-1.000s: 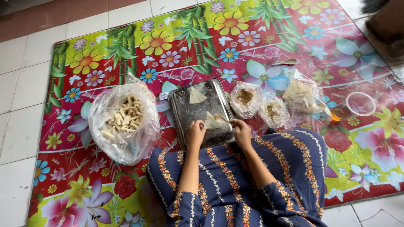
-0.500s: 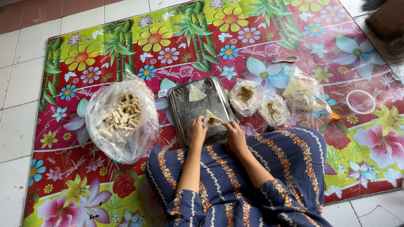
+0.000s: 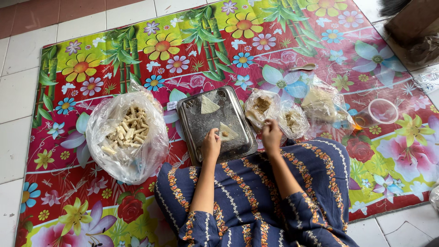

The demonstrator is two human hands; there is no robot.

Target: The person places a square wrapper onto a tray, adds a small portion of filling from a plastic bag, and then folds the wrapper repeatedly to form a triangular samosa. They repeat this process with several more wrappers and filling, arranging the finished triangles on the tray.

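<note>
Pastry wrapper (image 3: 227,132) is what we're working on, a pale triangular sheet lying near the front edge of the metal tray (image 3: 196,137), with a dab of brownish filling on it as far as we can tell. Only one view here, the head cam looking straight down past our knees.

Our left hand (image 3: 211,143) sits on the tray touching the wrapper's left corner, fingers pressed down on it, probably to pin the sheet flat. Whether that grip is pinching the edge or only pressing, we can't tell, since the fingertips are tucked under the hand. Our right hand (image 3: 271,134) is off the tray, over by the small bag of filling (image 3: 261,107), fingers bunched together as if pinching up a bit of it, but what's between them is too small to make out.

A second wrapper (image 3: 208,105) waits at the back of the tray. The big clear bag of finished rolls (image 3: 127,132) is to the left on the flowered floor mat (image 3: 137,45), close by. More crinkled plastic bags (image 3: 320,103) and a clear plastic cup (image 3: 380,111) sit to the right, contents blurry. A brown thing at the top right corner is cut off.
</note>
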